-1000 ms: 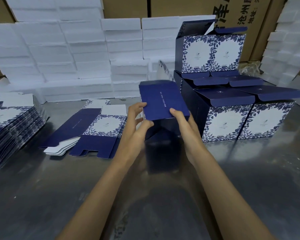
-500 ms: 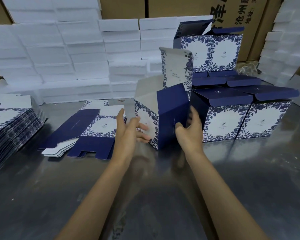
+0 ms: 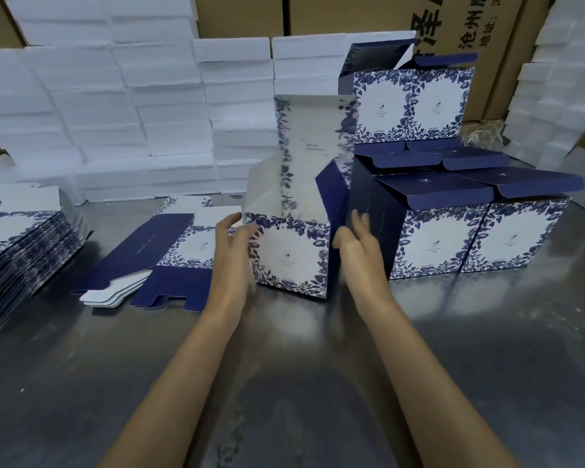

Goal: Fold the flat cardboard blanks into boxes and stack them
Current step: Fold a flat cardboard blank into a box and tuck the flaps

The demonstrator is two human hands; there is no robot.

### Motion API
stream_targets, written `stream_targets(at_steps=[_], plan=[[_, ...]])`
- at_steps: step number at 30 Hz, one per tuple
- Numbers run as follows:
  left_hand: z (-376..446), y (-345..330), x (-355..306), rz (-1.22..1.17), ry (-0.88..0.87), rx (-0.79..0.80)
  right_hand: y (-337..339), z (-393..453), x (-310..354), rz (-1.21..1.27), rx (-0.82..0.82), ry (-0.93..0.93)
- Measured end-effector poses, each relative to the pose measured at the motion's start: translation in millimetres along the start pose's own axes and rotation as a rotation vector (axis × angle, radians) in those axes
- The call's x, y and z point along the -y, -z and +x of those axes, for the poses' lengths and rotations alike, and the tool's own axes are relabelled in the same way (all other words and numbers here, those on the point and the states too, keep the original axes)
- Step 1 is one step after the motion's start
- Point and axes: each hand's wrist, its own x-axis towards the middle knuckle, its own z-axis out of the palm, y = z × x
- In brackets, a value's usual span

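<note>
L hand (image 3: 232, 246) and R hand (image 3: 358, 243) flank the box (image 3: 291, 256), fingers mostly straight, motion-blurred. L fingertips at the box's left wall, R palm along its navy right side. Neither looks clenched; can't tell if they're pressing or just clear of the card.

Box sits upright mid-tabletop, lid flap (image 3: 313, 143) standing open at the back. Just right of it, near-touching: done boxes (image 3: 480, 231) in a row w/ one stacked on top.

Handling, my guess: thin printed card, v. light, empty. Walls flex, glossy face prob slippery. Take it w/ flat palms on opposite walls, low near the folded base where it's stiffest. Don't lift by the flap, it'll hinge or crease. Squeeze too hard and it racks out of square.

Flat blanks (image 3: 169, 251) left of the box; bigger blank stack (image 3: 21, 238) at the left edge. Foam slabs (image 3: 115, 106) along the back edge.
</note>
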Motion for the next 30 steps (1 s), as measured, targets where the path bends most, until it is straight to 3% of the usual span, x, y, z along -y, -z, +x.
stream_targets(at_steps=[5, 11, 16, 22, 27, 30], plan=[[6, 9, -7, -0.045, 0.012, 0.012, -1, -7, 9, 0.18, -0.028, 0.079], [1, 7, -19, 0.165, -0.031, 0.029, -5, -14, 13, 0.029, -0.028, 0.156], [-5, 12, -36, -0.005, 0.018, 0.28, -2, -11, 12, -0.018, -0.125, 0.133], [-9, 16, -42, 0.418, 0.13, 0.25, 1, -10, 13, -0.042, -0.041, 0.179], [-14, 12, -56, 0.818, -0.152, 0.256, 1, -14, 15, -0.018, 0.02, 0.259], [-2, 12, -70, 0.9, -0.045, 0.352, 2, -14, 14, 0.018, 0.058, 0.264]])
